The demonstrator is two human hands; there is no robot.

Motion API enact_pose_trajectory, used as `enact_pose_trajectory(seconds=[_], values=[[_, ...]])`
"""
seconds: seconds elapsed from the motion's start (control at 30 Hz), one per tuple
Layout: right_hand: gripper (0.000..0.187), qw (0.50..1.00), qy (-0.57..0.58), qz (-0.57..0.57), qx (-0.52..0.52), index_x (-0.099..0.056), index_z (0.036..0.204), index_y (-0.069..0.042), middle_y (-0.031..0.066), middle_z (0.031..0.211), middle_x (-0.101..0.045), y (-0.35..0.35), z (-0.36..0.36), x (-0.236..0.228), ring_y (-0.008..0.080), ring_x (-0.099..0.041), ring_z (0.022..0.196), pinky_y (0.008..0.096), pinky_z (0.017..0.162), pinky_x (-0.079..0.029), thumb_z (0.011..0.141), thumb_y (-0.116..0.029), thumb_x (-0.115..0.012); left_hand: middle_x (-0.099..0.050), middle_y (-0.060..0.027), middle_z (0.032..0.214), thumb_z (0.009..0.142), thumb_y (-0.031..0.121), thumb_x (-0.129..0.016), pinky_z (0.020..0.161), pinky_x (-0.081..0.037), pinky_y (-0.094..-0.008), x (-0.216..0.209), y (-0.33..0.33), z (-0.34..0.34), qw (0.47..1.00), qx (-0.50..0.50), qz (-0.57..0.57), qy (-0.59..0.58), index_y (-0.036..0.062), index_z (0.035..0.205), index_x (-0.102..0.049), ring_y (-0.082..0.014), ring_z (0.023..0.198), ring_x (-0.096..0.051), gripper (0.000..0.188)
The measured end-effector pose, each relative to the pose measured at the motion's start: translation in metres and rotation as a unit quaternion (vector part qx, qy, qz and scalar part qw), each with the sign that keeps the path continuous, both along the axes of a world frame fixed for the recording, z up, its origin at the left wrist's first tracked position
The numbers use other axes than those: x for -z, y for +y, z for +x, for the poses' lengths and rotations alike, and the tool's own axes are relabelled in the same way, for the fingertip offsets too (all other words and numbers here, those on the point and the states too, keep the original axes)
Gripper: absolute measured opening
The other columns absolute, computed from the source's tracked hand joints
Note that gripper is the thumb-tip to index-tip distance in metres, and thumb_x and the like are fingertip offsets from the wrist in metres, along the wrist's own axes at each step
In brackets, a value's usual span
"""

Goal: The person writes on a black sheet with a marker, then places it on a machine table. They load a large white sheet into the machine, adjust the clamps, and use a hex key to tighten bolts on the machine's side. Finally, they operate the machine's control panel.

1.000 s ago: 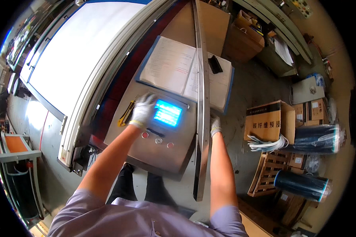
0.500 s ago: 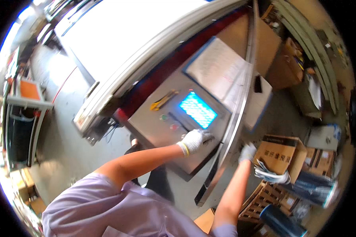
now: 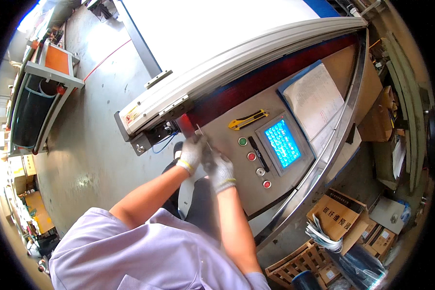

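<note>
My left hand [image 3: 191, 153] and my right hand [image 3: 221, 172] wear pale knitted gloves and meet at the left edge of a grey control panel [image 3: 222, 142]. Their fingers are closed around a small item with a thin, pointed part sticking up; blur hides its kind. Beside them on the panel lie a yellow utility knife [image 3: 248, 120] and a black marker pen [image 3: 258, 153]. Between the pen and my hands runs a row of round buttons, with a green button [image 3: 242, 141] and a red button [image 3: 251, 156]. A lit blue touchscreen [image 3: 282, 144] is set farther right.
A white machine beam [image 3: 217, 63] crosses behind the panel, in front of a broad white bed [image 3: 217, 24]. Papers on a clipboard [image 3: 314, 99] lie at the right, by a curved metal rail [image 3: 340, 125]. A cardboard box [image 3: 334, 215] and wooden crate [image 3: 295, 258] stand lower right.
My left hand has left the panel below the screen, and my right hand has come over from beside the cardboard box. Both now meet at the panel's left edge. The view has shifted.
</note>
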State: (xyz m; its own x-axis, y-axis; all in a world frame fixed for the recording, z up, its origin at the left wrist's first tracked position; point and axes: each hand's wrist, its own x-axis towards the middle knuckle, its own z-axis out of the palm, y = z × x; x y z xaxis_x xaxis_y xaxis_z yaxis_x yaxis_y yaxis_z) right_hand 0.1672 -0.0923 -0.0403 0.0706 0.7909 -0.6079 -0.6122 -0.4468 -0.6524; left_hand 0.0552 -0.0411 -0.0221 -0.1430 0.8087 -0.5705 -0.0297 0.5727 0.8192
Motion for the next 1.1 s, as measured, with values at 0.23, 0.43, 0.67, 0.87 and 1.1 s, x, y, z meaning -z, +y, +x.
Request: enact_pose_trajectory(seconds=[0.23, 0.43, 0.67, 0.87, 1.1], values=[[0.024, 0.994, 0.082, -0.066, 0.002, -0.063, 0.1, -0.008, 0.0039, 0.071, -0.061, 0.042, -0.046, 0.033, 0.0147, -0.053, 0.051, 0.0287, 0.044, -0.044, 0.094, -0.031, -0.064, -0.068, -0.0084, 0.077, 0.093, 0.021, -0.061, 0.062, -0.049, -0.0296, 0.024, 0.031, -0.037, 0.998, -0.016, 0.036, 0.05, 0.0001, 0.09, -0.069, -0.0154, 0.066, -0.061, 0.023], [0.023, 0.991, 0.122, -0.029, -0.044, -0.06, 0.099, -0.012, 0.0032, 0.068, -0.059, 0.034, -0.037, 0.128, 0.0143, -0.049, 0.047, 0.0278, 0.041, -0.04, 0.096, -0.035, -0.058, -0.07, -0.0123, 0.08, 0.092, 0.023, -0.061, 0.067, -0.049, -0.032, -0.017, 0.046, -0.026, 0.998, 0.036, 0.034, 0.05, -0.0021, 0.088, -0.07, -0.0189, 0.068, -0.063, 0.027], [0.019, 0.937, 0.299, -0.178, -0.039, -0.06, 0.099, -0.016, 0.0026, 0.072, -0.059, 0.044, -0.04, 0.067, 0.0153, -0.05, 0.048, 0.0281, 0.042, -0.04, 0.096, -0.035, -0.057, -0.069, -0.0114, 0.078, 0.091, 0.023, -0.061, 0.067, -0.049, -0.0323, -0.004, 0.041, -0.045, 0.997, 0.028, 0.035, 0.069, -0.0034, 0.088, -0.069, -0.019, 0.068, -0.062, 0.028], [0.022, 0.921, -0.361, 0.102, -0.101, -0.063, 0.102, -0.01, 0.0036, 0.074, -0.06, 0.034, -0.046, 0.056, 0.0189, -0.055, 0.057, 0.0339, 0.052, -0.046, 0.096, -0.03, -0.057, -0.068, -0.0082, 0.077, 0.094, 0.023, -0.06, 0.065, -0.048, -0.0311, 0.008, 0.042, -0.045, 0.999, 0.008, 0.031, -0.037, 0.0002, 0.09, -0.068, -0.0168, 0.067, -0.06, 0.024], [0.024, 0.952, -0.285, 0.054, -0.097, -0.062, 0.097, -0.004, 0.0023, 0.07, -0.056, 0.013, -0.048, 0.025, 0.0166, -0.054, 0.058, 0.0335, 0.056, -0.048, 0.096, -0.029, -0.058, -0.065, -0.0026, 0.076, 0.096, 0.023, -0.059, 0.061, -0.045, -0.0281, 0.0, 0.021, -0.045, 0.998, -0.031, -0.015, -0.049, 0.0016, 0.09, -0.066, -0.0117, 0.063, -0.056, 0.023]])
